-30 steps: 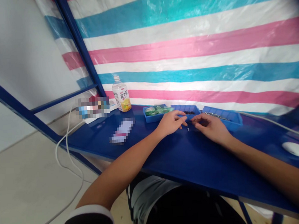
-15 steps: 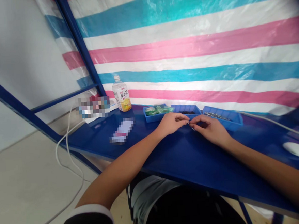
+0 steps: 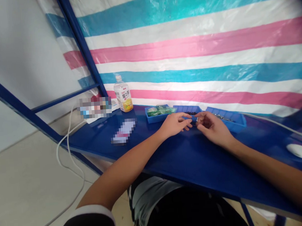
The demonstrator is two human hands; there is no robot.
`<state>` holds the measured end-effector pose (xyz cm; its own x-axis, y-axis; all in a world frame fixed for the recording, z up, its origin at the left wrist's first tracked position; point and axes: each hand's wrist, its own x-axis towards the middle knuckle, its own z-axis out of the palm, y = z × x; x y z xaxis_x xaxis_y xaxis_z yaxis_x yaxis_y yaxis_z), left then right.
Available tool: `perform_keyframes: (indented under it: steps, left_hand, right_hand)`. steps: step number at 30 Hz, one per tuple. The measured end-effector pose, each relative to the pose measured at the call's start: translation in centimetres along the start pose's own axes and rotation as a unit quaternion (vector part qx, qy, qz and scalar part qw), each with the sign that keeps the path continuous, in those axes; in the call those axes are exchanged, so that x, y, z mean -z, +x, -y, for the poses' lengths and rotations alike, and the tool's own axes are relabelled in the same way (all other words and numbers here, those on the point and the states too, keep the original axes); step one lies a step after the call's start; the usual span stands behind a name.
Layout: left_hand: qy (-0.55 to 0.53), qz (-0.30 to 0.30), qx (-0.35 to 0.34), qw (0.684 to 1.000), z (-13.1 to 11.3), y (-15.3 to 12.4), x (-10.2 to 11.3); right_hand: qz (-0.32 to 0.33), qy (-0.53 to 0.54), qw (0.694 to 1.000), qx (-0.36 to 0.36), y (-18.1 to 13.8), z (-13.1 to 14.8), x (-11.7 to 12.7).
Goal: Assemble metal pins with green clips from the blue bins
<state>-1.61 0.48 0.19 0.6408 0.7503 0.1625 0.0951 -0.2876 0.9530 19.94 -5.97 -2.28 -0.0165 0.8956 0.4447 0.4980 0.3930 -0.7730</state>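
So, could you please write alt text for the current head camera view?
A person's left hand and right hand are close together over a blue table, near three blue trays of small items; a bottle stands farther left, before a striped sheet.

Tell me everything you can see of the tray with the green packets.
The tray is shallow, blue and plastic-looking, with an open top and raised walls. It stands upright on the table, leftmost of three in a row. Green packets lie heaped in it, some rising above its rim. The left grip hides part of its near right corner; whether they touch is unclear.
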Motion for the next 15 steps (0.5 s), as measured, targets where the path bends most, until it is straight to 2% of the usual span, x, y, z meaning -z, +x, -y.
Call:
perform_keyframes:
  steps: [2,5,10,15]
  left_hand:
    - [-0.004,0.021,0.019,1.000,-0.1,-0.1,-0.1]
    - [-0.017,0.038,0.009,0.999,0.4,0.2,-0.4]
    - [-0.025,0.026,-0.020,0.999,1.2,0.6,-0.5]
    - [-0.012,0.012,-0.038,0.999,0.7,0.4,0.0]
  right_hand:
    - [-0.027,-0.009,1.000,-0.004,0.0,0.2,0.2]
    - [-0.029,-0.046,0.999,-0.001,-0.2,0.7,0.3]
    - [-0.024,-0.132,0.991,0.027,-0.5,1.5,0.2]
    - [0.012,-0.120,0.992,0.036,-0.5,1.2,0.0]
